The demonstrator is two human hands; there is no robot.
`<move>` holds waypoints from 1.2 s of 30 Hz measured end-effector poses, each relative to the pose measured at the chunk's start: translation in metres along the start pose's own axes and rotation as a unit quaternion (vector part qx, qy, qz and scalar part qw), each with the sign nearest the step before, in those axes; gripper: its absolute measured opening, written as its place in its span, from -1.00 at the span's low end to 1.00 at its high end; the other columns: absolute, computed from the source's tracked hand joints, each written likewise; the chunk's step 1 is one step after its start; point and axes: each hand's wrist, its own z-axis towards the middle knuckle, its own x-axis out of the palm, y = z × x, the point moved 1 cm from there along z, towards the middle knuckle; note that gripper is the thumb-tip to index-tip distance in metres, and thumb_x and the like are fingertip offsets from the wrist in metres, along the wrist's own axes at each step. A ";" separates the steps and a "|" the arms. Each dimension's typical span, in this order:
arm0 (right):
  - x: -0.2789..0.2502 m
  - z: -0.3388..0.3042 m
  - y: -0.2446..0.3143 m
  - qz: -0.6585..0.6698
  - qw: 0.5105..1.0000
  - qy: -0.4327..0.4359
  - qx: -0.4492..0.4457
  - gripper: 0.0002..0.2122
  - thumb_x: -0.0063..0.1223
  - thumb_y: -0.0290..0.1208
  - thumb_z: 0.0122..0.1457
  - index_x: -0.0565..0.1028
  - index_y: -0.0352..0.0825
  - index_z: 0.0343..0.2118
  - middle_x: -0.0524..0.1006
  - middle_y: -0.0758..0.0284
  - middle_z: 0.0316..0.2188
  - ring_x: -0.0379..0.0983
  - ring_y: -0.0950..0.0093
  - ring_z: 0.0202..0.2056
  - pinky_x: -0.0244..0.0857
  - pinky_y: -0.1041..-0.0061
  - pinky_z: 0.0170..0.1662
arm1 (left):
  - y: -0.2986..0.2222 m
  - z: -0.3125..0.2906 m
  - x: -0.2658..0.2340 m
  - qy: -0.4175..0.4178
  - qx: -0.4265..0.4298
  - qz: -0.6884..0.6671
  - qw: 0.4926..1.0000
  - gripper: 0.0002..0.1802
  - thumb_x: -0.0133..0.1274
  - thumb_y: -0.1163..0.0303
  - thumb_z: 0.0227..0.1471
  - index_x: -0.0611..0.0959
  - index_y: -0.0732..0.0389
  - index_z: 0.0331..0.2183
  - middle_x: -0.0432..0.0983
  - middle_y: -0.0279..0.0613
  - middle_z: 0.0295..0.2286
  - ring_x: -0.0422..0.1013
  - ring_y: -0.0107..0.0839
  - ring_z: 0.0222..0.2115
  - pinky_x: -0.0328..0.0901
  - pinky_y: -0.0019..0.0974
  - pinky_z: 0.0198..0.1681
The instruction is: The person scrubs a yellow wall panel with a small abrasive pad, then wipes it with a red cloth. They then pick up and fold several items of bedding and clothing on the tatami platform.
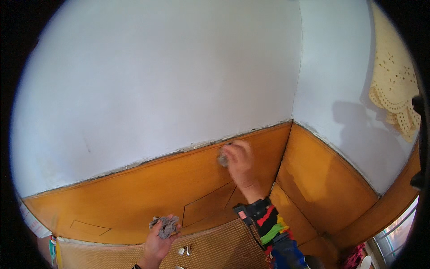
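Observation:
My left hand [157,244] is palm up near the lower edge, its fingers curled round a crumpled grey wad [165,226] that looks like cloth or soft paper. Higher up, my right hand [239,162] reaches to the orange-brown wood panel [148,184], close below its top edge. A smaller grey wad [222,158] is pinched in its fingers at the panel's face. Slight blur covers those fingertips. Above the panel rises the pale wall [156,80], and along their joint runs a rough, chipped strip [192,146].
Below the panel lies a woven tan mat [210,246] with small shiny pieces [184,250] on it. A second wood panel [322,166] meets the first at the right corner. A cream eyelet cloth [394,76] hangs at the upper right; a barred window [396,235] is lower right.

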 end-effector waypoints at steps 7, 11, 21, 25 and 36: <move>-0.096 0.025 -0.082 -0.250 0.958 -0.137 0.045 -0.91 0.01 -0.59 0.10 0.42 -0.34 -0.31 0.43 0.21 -0.29 0.40 0.22 -0.24 0.31 0.37 -0.14 | 0.006 0.004 0.000 -0.001 -0.015 0.025 1.000 -0.59 -0.29 0.19 0.24 0.50 0.22 -0.07 0.46 -0.08 -0.14 0.40 -0.16 -0.15 0.32 -0.06 -0.14; -0.108 0.026 -0.100 -0.320 0.936 -0.133 0.052 -0.87 -0.04 -0.55 0.16 0.44 -0.37 -0.22 0.44 0.20 -0.25 0.44 0.22 -0.21 0.37 0.40 -0.15 | 0.009 0.005 0.004 -0.001 -0.036 0.025 0.999 -0.61 -0.27 0.19 0.24 0.49 0.21 -0.06 0.44 -0.09 -0.10 0.39 -0.15 -0.13 0.30 -0.07 -0.12; -0.069 0.005 -0.035 -0.149 0.958 -0.140 0.202 -0.84 0.06 -0.50 0.13 0.45 -0.36 -0.23 0.43 0.20 -0.28 0.38 0.28 -0.21 0.28 0.36 -0.14 | 0.010 0.000 0.012 0.024 -0.036 0.026 0.999 -0.62 -0.27 0.21 0.25 0.47 0.23 -0.07 0.43 -0.09 -0.09 0.40 -0.16 -0.15 0.31 -0.09 -0.13; 0.022 -0.034 0.070 -0.061 0.997 0.050 -0.016 -0.88 0.06 -0.55 0.07 0.50 -0.30 -0.30 0.45 0.25 -0.30 0.37 0.28 -0.19 0.27 0.31 -0.08 | 0.010 0.003 0.002 0.018 0.006 -0.021 1.000 -0.65 -0.25 0.19 0.24 0.51 0.22 -0.16 0.47 -0.11 -0.18 0.42 -0.20 -0.27 0.31 -0.13 -0.22; 0.046 -0.049 0.032 -0.012 0.993 0.099 -0.063 -0.73 0.02 -0.53 0.05 0.48 -0.32 -0.14 0.45 0.18 -0.21 0.38 0.26 -0.24 0.25 0.27 -0.25 | 0.011 0.011 -0.025 -0.139 0.042 -0.043 0.988 -0.62 -0.16 0.08 0.18 0.52 0.19 -0.23 0.49 -0.16 -0.34 0.40 -0.24 -0.43 0.30 -0.20 -0.37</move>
